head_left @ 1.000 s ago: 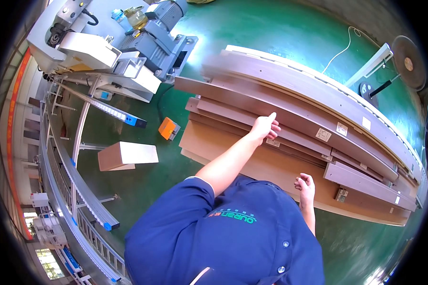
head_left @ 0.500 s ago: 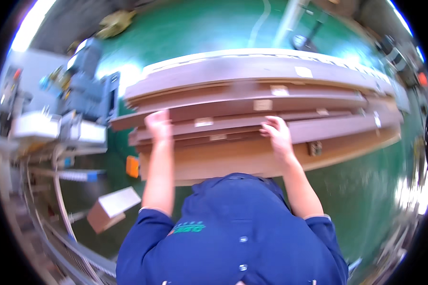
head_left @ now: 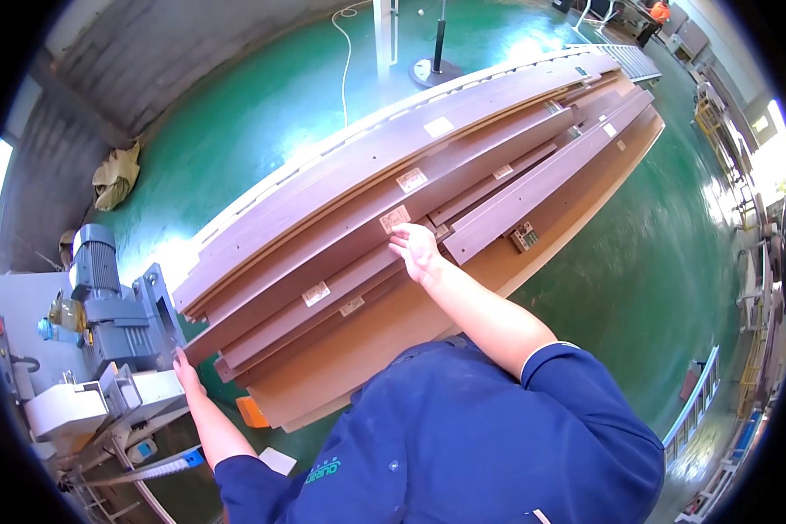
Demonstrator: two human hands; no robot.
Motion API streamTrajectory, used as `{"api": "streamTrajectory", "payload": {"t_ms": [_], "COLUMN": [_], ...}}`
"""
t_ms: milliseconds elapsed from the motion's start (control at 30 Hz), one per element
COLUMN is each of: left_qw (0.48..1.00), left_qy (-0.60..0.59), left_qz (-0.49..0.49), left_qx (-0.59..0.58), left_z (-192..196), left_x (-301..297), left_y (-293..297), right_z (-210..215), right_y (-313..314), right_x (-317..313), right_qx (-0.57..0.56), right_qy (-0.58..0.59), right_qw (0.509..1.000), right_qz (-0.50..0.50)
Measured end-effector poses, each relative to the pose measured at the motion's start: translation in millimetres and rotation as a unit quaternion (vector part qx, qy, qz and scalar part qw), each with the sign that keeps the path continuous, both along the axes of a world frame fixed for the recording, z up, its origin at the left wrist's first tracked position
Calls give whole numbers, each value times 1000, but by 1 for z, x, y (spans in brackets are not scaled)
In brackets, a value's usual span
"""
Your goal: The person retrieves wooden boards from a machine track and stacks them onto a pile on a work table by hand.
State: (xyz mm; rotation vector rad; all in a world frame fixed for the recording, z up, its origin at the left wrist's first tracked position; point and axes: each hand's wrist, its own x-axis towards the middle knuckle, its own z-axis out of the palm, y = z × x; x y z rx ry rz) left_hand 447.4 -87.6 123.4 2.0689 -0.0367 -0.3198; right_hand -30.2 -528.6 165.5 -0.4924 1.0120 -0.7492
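the left hand point(head_left: 183, 365) has shifted out to the near end of the boards point(head_left: 428, 188), fingers curling on the edge. the right hand point(head_left: 417, 249) is resting flat mid-stack, fingers narrow, holding nothing; the grip is widening along the stack lying on the green floor point(head_left: 262, 131).

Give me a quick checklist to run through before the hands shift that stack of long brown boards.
1. Left hand on the near end of the stack of boards: ok, its fingers touch the end of the lower boards.
2. Right hand placed: ok, it lies flat on a middle board beside a paper label.
3. Firm grip on any board: cannot tell; the right hand lies open, the left one's fingers are partly hidden.
4. Boards squared up: not ok, their near ends are staggered.
5. Room at the left end: not ok, the grey motor stands close by.
6. Green floor beside the stack: ok, bare there.
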Motion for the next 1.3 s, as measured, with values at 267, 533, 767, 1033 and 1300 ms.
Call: {"api": "streamTrajectory", "payload": {"t_ms": [267, 533, 767, 1033, 1300], "left_qw": [997, 990, 979, 987, 991], "left_qy": [-6, -10, 12, -26, -9], "left_qz": [-71, -123, -189, -136, -129], "left_qx": [9, 63, 70, 76, 46], "left_z": [4, 13, 25, 7, -1], "left_x": [-18, -54, -75, -77, -76], "left_y": [-6, -13, -40, -59, -63], "right_z": [7, 44, 36, 22, -7], "right_y": [7, 46, 43, 38, 27], "right_x": [-4, 9, -2, 3, 8], "right_qx": [19, -164, -420, -409, -395], "right_qy": [45, 168, 364, 556, 505], "right_qw": [998, 971, 818, 678, 751], "right_qz": [-50, 52, 145, 253, 160]}}
